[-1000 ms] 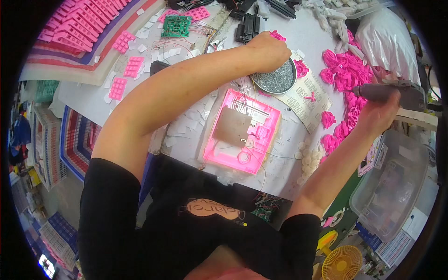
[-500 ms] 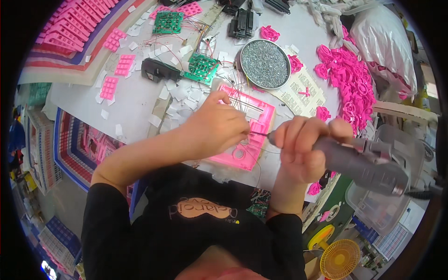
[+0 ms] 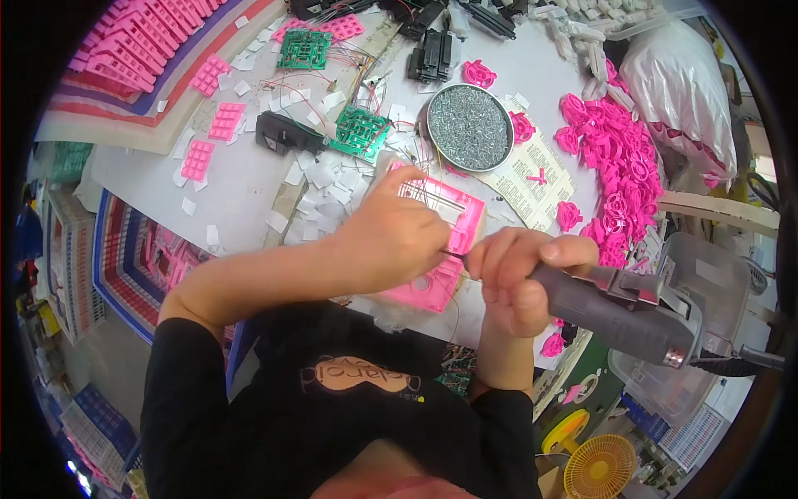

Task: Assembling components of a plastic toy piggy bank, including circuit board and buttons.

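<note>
My right hand [image 3: 524, 279] is wrapped round a grey electric screwdriver [image 3: 611, 316], which lies nearly level and points left. Its thin dark bit [image 3: 454, 254] reaches the curled fingers of my left hand [image 3: 395, 241]. These fingers are pinched together at the bit's tip, and whatever is between them is hidden. Under both hands lies a pink plastic casing [image 3: 422, 293], with thin wires and a slotted white strip at its upper part. My left hand and wrist cover much of its left side.
Beyond the casing stands a round metal tin [image 3: 470, 170] of small screws [image 3: 470, 125]. Green circuit boards [image 3: 360, 131] and a black plastic box [image 3: 287, 133] lie to its left amid white paper bits. Pink plastic parts [image 3: 611, 158] are heaped at the right, beside a printed sheet [image 3: 532, 187].
My right hand has brought the screwdriver left and slightly nearer my body, so less of the bit shows beside my left hand. The left fingers remain pinched over the casing.
</note>
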Available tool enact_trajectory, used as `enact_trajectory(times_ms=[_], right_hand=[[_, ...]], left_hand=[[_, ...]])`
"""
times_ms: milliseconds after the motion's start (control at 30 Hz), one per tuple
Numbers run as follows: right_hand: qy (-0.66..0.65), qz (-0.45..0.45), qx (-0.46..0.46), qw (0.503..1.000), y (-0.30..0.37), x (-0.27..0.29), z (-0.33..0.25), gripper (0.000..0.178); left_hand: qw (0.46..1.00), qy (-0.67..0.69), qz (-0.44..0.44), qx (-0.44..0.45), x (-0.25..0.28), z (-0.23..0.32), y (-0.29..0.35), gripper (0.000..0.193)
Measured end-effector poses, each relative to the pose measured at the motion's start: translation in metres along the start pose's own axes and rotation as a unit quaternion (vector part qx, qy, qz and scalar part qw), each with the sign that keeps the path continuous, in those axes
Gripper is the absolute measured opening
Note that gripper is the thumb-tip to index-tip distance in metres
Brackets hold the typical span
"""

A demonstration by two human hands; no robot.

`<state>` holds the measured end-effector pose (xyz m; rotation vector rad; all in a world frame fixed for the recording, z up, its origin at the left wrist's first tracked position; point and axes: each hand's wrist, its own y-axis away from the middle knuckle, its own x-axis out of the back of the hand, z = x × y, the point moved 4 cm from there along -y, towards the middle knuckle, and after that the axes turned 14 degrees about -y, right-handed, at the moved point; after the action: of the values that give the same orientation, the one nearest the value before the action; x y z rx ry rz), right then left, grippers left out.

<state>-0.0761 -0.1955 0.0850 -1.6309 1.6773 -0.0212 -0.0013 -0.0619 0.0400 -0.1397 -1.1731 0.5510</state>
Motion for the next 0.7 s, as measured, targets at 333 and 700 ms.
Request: enact_trajectory(times_ms=[333, 700], right_hand=[[0.02, 0.073, 0.051, 0.996, -0.002, 0.03, -0.015, 0.042], [-0.001, 0.072, 0.018, 0.997, 0.002, 0.023, 0.009, 0.038]], left_hand=[[0.924, -0.315, -0.21, 0.059, -0.075, -0.107, -0.129, 0.015], [0.97, -0.217, -0.09, 0.066, -0.053, -0.099, -0.131, 0.028]])
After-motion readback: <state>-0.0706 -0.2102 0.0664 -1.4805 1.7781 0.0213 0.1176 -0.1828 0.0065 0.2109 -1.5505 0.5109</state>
